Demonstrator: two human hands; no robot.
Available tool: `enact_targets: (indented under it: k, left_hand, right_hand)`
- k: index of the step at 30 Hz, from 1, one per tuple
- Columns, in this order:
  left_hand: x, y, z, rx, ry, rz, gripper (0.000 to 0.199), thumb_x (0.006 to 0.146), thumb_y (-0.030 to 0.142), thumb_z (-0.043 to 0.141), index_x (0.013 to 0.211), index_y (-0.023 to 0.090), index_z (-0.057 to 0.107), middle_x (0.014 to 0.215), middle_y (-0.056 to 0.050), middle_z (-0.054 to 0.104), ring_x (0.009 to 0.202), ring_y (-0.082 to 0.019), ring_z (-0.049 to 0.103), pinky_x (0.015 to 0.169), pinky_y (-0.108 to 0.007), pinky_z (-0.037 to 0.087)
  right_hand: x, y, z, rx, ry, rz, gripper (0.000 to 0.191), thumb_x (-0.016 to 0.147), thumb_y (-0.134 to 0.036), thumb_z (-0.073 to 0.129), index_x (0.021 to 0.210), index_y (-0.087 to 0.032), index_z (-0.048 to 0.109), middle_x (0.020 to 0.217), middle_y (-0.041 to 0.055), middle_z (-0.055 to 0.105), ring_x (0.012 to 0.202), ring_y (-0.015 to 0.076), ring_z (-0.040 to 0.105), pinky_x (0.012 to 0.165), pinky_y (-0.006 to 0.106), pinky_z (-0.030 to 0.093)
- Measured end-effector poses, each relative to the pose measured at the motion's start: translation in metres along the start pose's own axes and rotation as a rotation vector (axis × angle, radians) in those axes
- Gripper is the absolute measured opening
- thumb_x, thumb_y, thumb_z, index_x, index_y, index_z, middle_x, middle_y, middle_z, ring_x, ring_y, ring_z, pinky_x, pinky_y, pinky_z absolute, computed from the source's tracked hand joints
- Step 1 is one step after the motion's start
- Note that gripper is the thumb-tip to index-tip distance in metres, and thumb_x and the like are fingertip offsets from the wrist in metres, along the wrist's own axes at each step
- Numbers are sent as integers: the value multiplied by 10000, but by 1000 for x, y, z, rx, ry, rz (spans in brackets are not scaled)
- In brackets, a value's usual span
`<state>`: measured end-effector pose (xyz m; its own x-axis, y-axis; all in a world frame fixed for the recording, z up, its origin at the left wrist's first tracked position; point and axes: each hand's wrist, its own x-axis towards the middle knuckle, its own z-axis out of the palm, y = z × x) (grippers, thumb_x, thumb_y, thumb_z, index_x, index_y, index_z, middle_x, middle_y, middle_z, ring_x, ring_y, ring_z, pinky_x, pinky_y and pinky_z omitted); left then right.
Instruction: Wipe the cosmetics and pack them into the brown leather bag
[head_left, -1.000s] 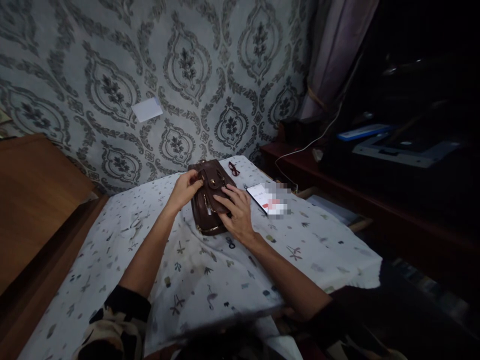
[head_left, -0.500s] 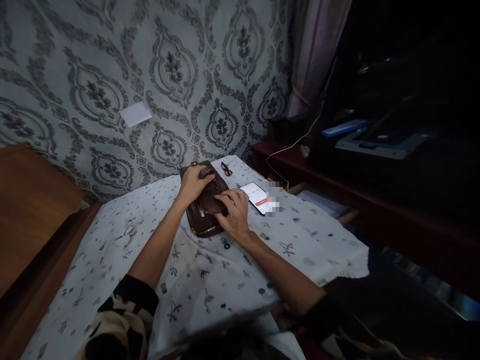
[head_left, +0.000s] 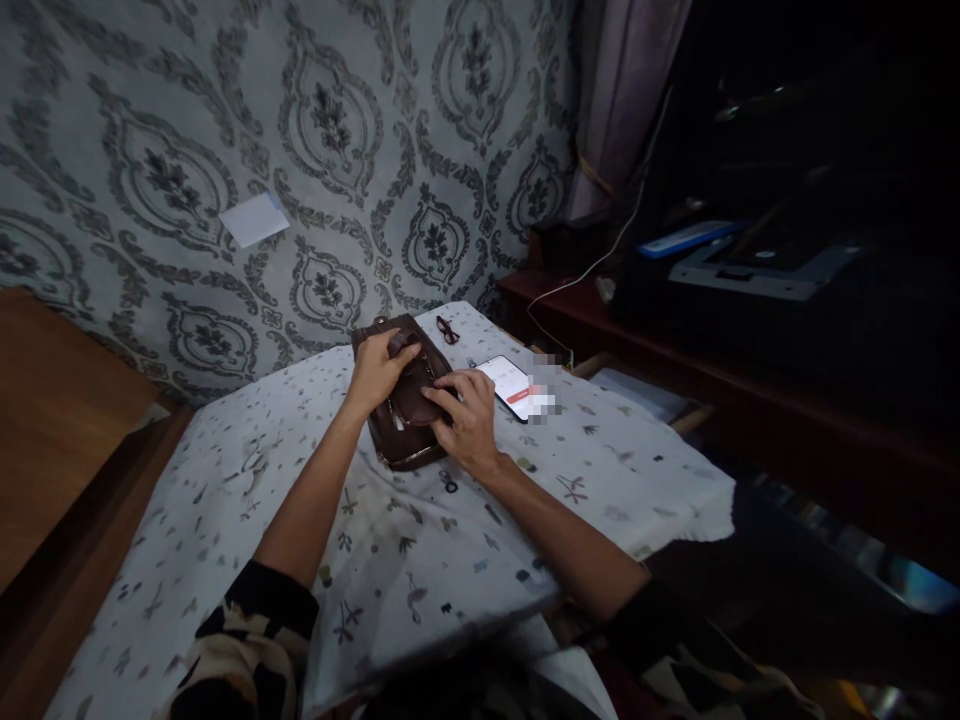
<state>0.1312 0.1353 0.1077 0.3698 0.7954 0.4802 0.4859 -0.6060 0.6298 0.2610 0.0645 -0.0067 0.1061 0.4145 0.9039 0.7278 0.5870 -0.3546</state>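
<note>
A dark brown leather handbag (head_left: 414,449) with gold zips lies on the cloth-covered table. My left hand (head_left: 375,372) is closed on its upper part, the thumb pressed along a strap-like piece. At the bag's right side my right hand (head_left: 471,422) pinches the edge of a small zipped front pocket (head_left: 415,398). The right fingertips partly hide that edge. A phone (head_left: 504,386) with a lit screen lies just right of the bag, near my right hand. Behind the phone rests a pair of dark red glasses (head_left: 448,330).
The table wears a white printed cloth (head_left: 420,560). A white card (head_left: 255,220) shows against the patterned wall. To the right stands a dark red cabinet (head_left: 555,300) with a white cable (head_left: 592,265) and an open drawer (head_left: 645,393). A wooden panel (head_left: 67,420) is at left.
The whole view has shifted slightly, so things appear a little further left and up. Both hands keep their hold on the handbag, with only slight finger movement.
</note>
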Motion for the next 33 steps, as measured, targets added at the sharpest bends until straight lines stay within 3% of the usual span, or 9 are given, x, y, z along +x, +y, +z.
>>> enact_targets:
  k: [11, 16, 21, 33]
  left_hand:
    - [0, -2, -4, -19, -77, 39, 212, 790, 377, 635, 721, 179, 606, 734, -18, 608, 733, -174, 526, 699, -275, 406]
    - [-3, -3, -29, -12, -80, 30, 235, 751, 360, 680, 907, 184, 690, 896, -22, 685, 875, -196, 589, 817, -287, 445]
    - [-12, -12, -54, 31, -141, -31, 253, 752, 415, 679, 814, 170, 696, 786, -19, 672, 758, -180, 579, 701, -277, 428]
    - [-23, -26, -51, 97, -37, -13, 157, 789, 262, 608, 873, 164, 699, 796, -17, 691, 753, -176, 600, 749, -281, 463]
  right_hand:
    - [1, -1, -1, -27, 50, -42, 302, 779, -101, 598, 1021, -246, 706, 999, 64, 647, 982, 264, 540, 889, 459, 431]
    - [1, -2, -1, -12, 27, -21, 332, 803, -114, 602, 1077, -269, 707, 1032, 64, 654, 1019, 275, 548, 914, 476, 432]
    - [0, -3, 0, 28, -17, -87, 339, 855, -169, 620, 1161, -288, 705, 1161, 79, 656, 1135, 291, 547, 971, 501, 427]
    - [-1, -4, 1, 34, -23, -85, 316, 874, -167, 604, 1141, -290, 721, 1160, 79, 675, 1157, 289, 565, 982, 503, 439]
